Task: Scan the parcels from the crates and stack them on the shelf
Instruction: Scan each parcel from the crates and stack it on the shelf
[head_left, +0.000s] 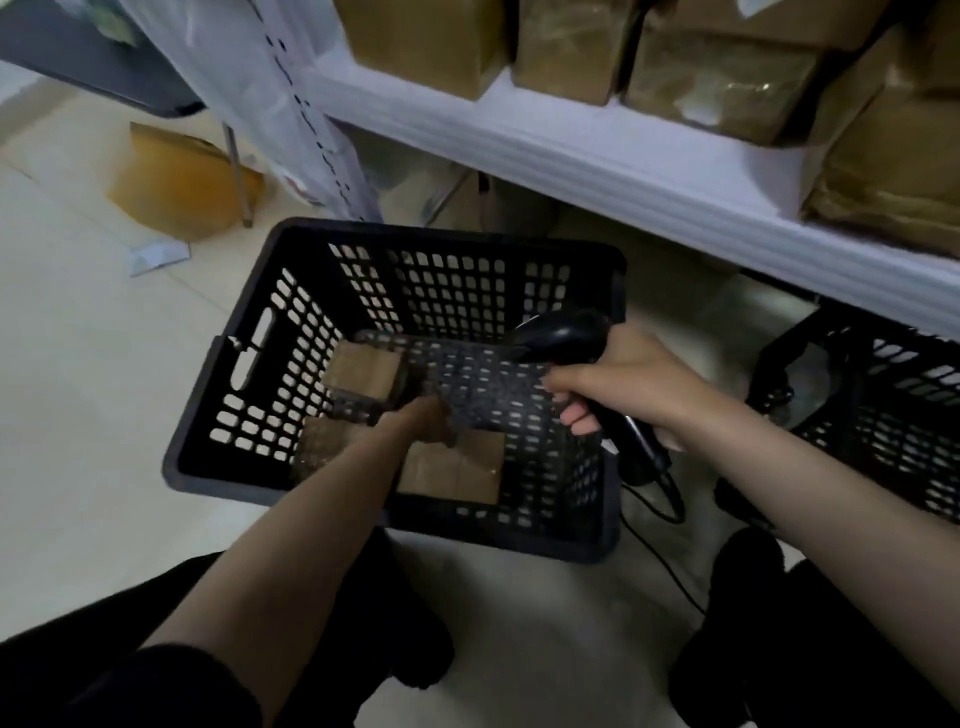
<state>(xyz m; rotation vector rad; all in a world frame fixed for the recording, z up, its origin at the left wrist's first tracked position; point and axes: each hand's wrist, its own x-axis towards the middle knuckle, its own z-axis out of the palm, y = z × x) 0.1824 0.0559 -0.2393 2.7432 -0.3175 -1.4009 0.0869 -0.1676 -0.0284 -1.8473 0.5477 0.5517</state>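
Observation:
A black perforated crate (223, 447) stands on the floor below me. Inside lie three brown cardboard parcels: one at the far left (363, 375), one at the near left (324, 441), one near the middle (457, 470). My left hand (423, 418) reaches down into the crate and touches the top edge of the middle parcel; its fingers are blurred. My right hand (618, 389) grips a black barcode scanner (566, 335) over the crate's right side, its head pointing left into the crate.
A white shelf (571, 150) runs across the top right, loaded with several brown parcels (717, 88). A second black crate (893, 410) sits at the right under it. The scanner cable (670, 525) trails on the floor. A flat cardboard box (182, 187) lies at the upper left.

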